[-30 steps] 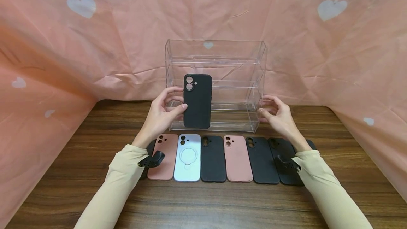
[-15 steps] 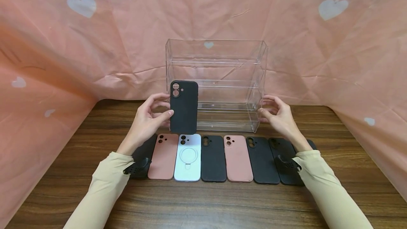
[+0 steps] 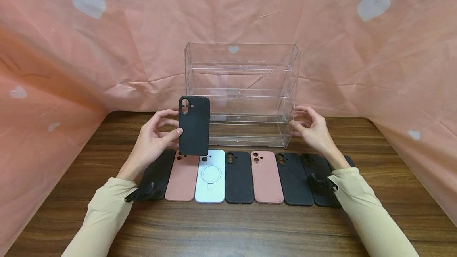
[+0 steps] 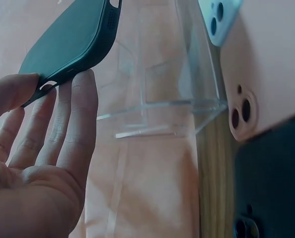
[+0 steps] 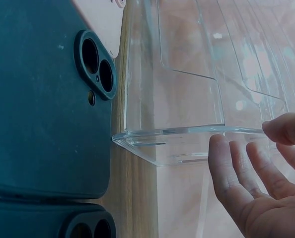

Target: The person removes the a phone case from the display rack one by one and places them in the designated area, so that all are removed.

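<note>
In the head view my left hand (image 3: 155, 136) holds a black phone case (image 3: 194, 126) upright by its left edge, thumb in front and fingers behind. The case overlaps the left front of a clear acrylic tiered rack (image 3: 242, 142). The left wrist view shows the thumb and fingertips (image 4: 80, 87) of my left hand pinching the rim of the case (image 4: 68, 37). My right hand (image 3: 312, 130) is at the rack's right side. In the right wrist view its relaxed fingers (image 5: 221, 153) touch the outer side panel, with the thumb at the panel's edge.
Below the rack lies a row of phone cases: several black ones (image 3: 239, 181), two pink ones (image 3: 267, 181) and a white one with a ring (image 3: 210, 185). They rest on a wooden table (image 3: 228, 229). A pink cloth with hearts (image 3: 150, 31) hangs around.
My left hand has moved left and down with the black phone case, from the rack's middle toward its left side. The right hand has stayed at the rack's right side.
</note>
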Motion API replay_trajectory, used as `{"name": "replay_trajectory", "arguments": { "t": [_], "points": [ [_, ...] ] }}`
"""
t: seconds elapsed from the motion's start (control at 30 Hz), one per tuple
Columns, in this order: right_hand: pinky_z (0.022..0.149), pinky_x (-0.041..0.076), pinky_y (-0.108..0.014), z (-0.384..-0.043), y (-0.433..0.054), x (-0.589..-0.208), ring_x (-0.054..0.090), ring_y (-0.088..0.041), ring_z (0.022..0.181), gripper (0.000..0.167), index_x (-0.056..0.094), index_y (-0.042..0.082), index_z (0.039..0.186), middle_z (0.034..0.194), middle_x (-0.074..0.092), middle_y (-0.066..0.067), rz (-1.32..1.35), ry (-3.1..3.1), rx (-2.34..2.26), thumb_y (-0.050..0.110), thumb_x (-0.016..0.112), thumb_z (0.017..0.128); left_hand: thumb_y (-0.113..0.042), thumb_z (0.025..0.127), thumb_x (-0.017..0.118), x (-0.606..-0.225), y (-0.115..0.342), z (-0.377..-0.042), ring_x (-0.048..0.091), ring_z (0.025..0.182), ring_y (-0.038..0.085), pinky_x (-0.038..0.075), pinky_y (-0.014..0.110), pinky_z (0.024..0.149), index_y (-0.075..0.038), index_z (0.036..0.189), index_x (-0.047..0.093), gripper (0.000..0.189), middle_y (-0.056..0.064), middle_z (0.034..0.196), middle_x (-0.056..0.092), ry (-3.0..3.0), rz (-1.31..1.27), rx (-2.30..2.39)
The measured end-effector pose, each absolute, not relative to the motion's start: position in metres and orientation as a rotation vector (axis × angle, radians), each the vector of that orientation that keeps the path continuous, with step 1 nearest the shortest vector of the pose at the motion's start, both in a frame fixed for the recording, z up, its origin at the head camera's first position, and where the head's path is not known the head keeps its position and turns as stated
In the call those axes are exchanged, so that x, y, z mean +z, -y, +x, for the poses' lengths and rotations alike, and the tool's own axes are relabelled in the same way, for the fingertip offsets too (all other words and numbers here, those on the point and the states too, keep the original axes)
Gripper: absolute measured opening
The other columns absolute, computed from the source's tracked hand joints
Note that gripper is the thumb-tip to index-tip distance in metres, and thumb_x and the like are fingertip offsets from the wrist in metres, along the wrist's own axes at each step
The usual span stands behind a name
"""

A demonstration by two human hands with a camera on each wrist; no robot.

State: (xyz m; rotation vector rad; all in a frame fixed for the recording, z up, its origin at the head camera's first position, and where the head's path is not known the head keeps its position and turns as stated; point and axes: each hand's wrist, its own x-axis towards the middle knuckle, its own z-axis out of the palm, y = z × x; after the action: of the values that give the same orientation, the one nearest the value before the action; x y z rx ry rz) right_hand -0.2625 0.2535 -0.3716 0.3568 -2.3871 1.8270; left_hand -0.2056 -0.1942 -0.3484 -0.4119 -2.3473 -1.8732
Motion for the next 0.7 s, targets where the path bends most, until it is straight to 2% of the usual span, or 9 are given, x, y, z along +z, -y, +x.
{"name": "replay_trajectory", "arguments": {
  "t": [0.7],
  "points": [
    [0.074, 0.062, -0.030, -0.262, -0.253, -0.372, 0.069, -0.005, 0.095, 0.049, 0.043, -0.004, 0.144, 0.122, 0.055, -0.010, 0.363, 2.402, 1.820, -0.005, 0.059, 0.098, -0.004, 0.095, 0.070, -0.362, 0.240, -0.195, 0.077, 0.075, 0.015, 0.063, 0.035, 0.068, -0.014, 0.142, 0.051, 0.052, -0.005, 0.105, 0.070, 2.376, -0.339, -1.800]
  ]
}}
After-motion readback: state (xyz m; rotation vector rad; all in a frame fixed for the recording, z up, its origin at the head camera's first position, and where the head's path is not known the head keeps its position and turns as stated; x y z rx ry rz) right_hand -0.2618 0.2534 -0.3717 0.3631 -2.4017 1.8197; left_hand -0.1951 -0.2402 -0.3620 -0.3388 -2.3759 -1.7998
